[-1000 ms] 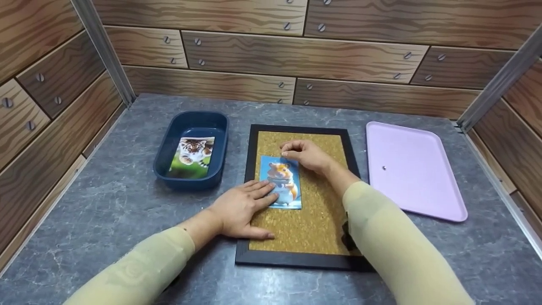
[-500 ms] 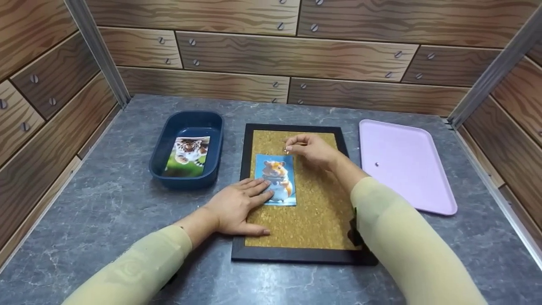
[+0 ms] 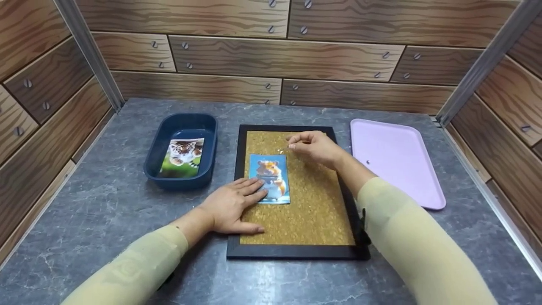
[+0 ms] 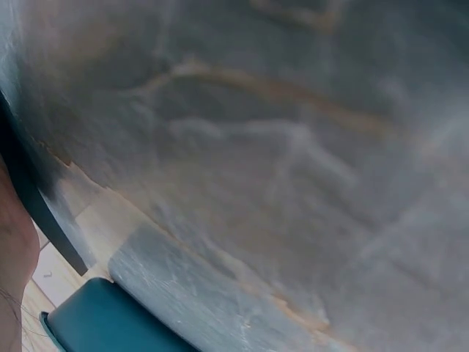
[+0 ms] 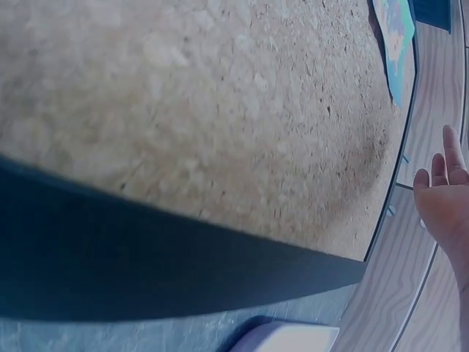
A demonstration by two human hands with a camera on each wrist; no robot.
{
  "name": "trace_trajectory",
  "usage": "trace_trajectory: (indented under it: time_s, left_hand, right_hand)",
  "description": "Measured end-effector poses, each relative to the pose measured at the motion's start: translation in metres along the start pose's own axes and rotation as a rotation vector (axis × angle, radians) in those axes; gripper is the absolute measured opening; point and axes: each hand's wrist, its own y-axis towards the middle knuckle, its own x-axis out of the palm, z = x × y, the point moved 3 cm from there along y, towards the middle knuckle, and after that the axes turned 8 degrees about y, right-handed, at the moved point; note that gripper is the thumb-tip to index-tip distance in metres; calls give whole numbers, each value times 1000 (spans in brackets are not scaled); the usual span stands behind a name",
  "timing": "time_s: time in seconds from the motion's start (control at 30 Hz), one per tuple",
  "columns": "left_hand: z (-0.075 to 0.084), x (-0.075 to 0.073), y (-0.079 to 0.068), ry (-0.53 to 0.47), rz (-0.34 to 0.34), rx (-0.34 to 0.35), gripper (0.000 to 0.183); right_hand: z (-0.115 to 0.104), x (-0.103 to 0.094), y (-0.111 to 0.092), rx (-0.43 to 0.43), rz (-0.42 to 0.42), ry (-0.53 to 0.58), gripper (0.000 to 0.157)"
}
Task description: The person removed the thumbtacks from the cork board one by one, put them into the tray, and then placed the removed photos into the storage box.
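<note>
A small shiny pin [image 3: 280, 151] stands at the top edge of a hamster picture card [image 3: 273, 169], near its right corner. The card lies on a black-framed cork board [image 3: 313, 212]. My left hand [image 3: 230, 209] is spread flat over the board's left side, fingertips resting on the card's lower left. Just right of the pin, my right hand [image 3: 317, 148] hovers above the cork with loosely bent fingers, thumb and forefinger close together and apart from the pin. In the right wrist view, the right hand's fingers [image 5: 438, 170] extend past the board's edge.
Left of the board stands a dark blue bin [image 3: 152, 171] with a tiger cub card [image 3: 182, 159] inside. On the right lies a lilac tray [image 3: 398, 152] bearing one small metallic piece [image 3: 368, 162]. Wood-patterned walls [image 3: 228, 57] enclose the grey tabletop [image 3: 106, 203].
My right hand has let go of the shiny pin at the card's top edge and moved slightly right. My left hand has stayed on the card. The head view has shifted a little.
</note>
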Motion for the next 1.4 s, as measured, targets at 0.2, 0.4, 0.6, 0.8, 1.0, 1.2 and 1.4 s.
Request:
trace_trajectory:
  time_s: [0.2, 0.4, 0.6, 0.8, 1.0, 1.2, 1.4]
  left_hand:
    - [-2, 2, -3, -5, 22, -2, 101]
    - [-2, 3, -5, -10, 29, 0, 100]
    - [-3, 3, -5, -12, 19, -8, 100]
    - [-2, 3, -5, -8, 17, -7, 100]
    - [-2, 2, -5, -9, 18, -8, 100]
    - [0, 1, -2, -8, 13, -2, 100]
    - [0, 3, 0, 0, 21, 4, 100]
  right_hand:
    - [-1, -5, -4, -40, 3, 32, 19]
    - [2, -11, -9, -39, 19, 56, 16]
    - [-1, -15, -15, -64, 30, 57, 18]
    - [-2, -23, -21, -87, 48, 76, 7]
    - [-1, -33, -27, -107, 62, 101, 8]
    - [-1, -46, -34, -130, 93, 88, 16]
    - [0, -63, -44, -127, 127, 50, 23]
